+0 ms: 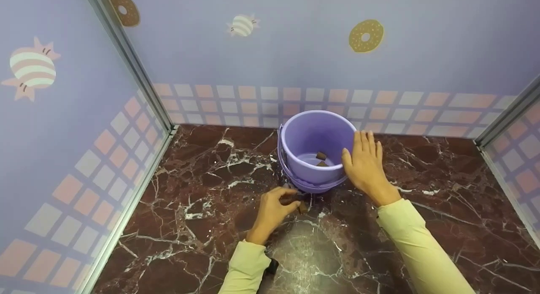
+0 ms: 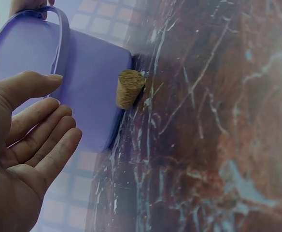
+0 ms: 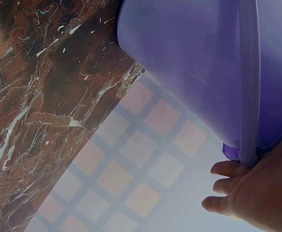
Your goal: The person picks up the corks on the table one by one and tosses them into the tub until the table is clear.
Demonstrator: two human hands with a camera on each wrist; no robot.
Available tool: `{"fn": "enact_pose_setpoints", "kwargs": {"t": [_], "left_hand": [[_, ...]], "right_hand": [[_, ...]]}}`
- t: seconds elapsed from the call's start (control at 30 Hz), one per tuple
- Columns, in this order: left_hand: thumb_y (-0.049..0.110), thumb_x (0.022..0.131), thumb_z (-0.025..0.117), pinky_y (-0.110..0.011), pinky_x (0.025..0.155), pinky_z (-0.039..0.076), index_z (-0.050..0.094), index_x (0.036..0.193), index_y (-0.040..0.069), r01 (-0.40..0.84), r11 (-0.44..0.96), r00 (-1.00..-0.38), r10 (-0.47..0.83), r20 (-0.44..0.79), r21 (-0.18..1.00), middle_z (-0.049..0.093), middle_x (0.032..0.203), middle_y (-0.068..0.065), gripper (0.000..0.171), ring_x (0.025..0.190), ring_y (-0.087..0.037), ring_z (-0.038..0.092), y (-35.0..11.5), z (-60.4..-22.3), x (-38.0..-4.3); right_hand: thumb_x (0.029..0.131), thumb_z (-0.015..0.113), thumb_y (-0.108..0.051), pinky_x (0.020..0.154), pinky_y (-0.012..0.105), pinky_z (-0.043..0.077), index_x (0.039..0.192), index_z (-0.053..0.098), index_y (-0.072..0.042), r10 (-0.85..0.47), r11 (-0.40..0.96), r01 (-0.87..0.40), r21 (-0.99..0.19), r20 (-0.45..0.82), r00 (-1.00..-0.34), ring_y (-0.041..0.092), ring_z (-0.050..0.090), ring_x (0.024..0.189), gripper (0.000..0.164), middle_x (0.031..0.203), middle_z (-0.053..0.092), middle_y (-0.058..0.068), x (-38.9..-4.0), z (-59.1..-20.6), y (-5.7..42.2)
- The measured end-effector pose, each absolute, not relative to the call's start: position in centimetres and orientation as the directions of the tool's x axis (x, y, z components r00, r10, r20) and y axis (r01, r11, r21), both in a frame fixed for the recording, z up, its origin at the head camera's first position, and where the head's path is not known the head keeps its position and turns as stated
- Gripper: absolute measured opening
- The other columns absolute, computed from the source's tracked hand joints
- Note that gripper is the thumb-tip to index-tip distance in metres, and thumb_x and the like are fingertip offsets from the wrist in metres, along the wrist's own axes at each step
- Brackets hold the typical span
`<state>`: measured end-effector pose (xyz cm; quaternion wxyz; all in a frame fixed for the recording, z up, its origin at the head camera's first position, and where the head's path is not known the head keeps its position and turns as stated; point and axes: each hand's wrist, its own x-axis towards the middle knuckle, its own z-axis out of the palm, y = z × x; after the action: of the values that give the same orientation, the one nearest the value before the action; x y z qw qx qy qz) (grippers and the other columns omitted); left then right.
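Observation:
A purple bucket [image 1: 318, 176] stands upright on the marbled surface, its handle [image 1: 290, 172] hanging down along the front. Two small brown pieces [image 1: 321, 156] lie on its bottom. Just in front of the bucket, a tapered cork stopper [image 2: 130, 89] sits on the surface. My left hand [image 1: 274, 207] is beside this cork, thumb and fingers parted; the left wrist view shows a gap between fingertips and cork. On the bucket's right side, my right hand [image 1: 366, 163] rests at the rim with fingers extended, close to the handle's pivot in the right wrist view.
The dark red marbled surface [image 1: 211, 243] runs up to a lilac back wall [image 1: 295, 53] close behind the bucket. A side panel [image 1: 63, 138] bounds the left, and another tiled panel [image 1: 525, 176] the right. A dark band [image 1: 272, 266] shows at my left cuff.

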<state>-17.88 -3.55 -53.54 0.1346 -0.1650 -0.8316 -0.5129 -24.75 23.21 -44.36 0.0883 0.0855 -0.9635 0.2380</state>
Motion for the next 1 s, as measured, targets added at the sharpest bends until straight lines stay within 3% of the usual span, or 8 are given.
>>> {"fn": "enact_pose_setpoints", "kwargs": {"t": [1.0], "left_hand": [[0.001,0.082,0.088,-0.041,0.084,0.065,0.078,0.111,-0.004,0.367,0.445,-0.929,0.219,0.297,0.817,0.077,0.108,-0.016,0.031,0.093,-0.034,0.075,-2.9,-55.4,-18.1]], "right_hand": [[0.113,0.033,-0.032,0.128,0.059,-0.008,0.162,0.014,0.014,-0.122,0.876,-0.200,-0.439,0.198,-0.972,0.047,-0.003,0.160,0.070,0.170,0.012,0.036,-24.9,-44.4,23.1]]}}
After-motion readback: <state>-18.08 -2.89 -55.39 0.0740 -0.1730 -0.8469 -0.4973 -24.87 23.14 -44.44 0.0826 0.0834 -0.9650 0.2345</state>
